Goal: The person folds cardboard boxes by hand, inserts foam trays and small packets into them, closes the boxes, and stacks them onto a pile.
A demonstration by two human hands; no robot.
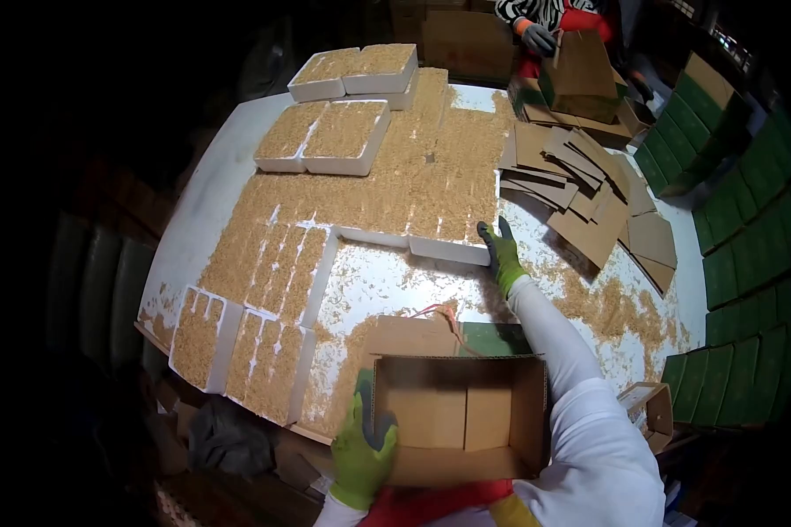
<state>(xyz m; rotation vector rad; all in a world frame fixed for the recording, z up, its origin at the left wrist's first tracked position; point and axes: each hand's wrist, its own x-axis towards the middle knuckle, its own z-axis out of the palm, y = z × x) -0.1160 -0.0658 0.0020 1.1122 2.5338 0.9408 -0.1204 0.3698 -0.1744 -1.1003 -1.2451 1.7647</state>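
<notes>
An open cardboard box (426,413) stands at the table's near edge, its inside bare. My left hand (360,448), in a green and grey glove, grips the box's left wall with the thumb inside. Farther off, my right hand (504,255), gloved alike, holds the right end of a white-sided tray (448,252) topped with tan shavings. That tray sits at the near right corner of a broad block of similar trays (369,193). Red strands (448,316) lie by the box's raised flap (413,335).
Stacked shaving-topped trays (347,136) stand at the back left. Flat cardboard pieces (589,193) are piled on the right, near loose shavings (615,307). Green cartons (747,263) line the right side. A person's gloved hand (536,38) touches another box (584,75) across the table.
</notes>
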